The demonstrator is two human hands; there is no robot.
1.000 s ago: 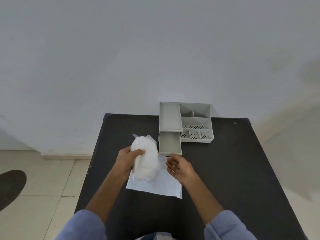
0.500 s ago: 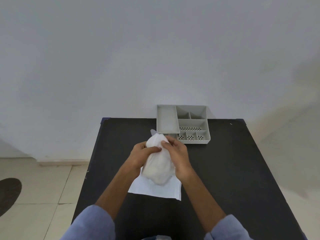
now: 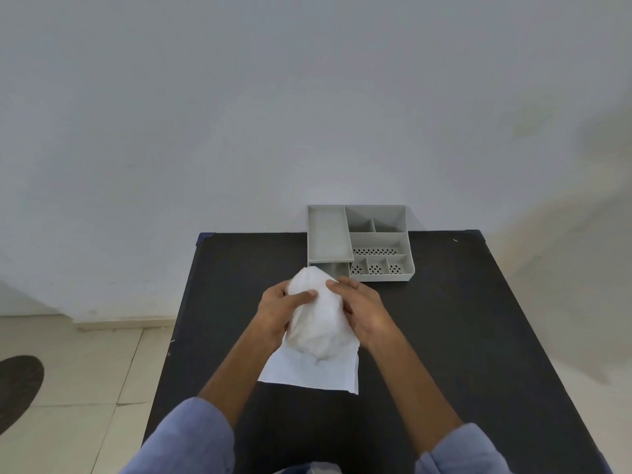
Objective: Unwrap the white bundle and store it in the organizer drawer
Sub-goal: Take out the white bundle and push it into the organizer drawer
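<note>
We see left hand (image 3: 275, 307) and right hand (image 3: 364, 311), each grip closed on white bundle (image 3: 318, 323), above white sheet (image 3: 314, 371) on tabletop (image 3: 461, 319); organizer drawer (image 3: 337, 269) open behind.

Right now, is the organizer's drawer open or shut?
Open. The drawer juts out from under the organizer toward the person; the white bundle, held in both hands, hides its front.
</note>
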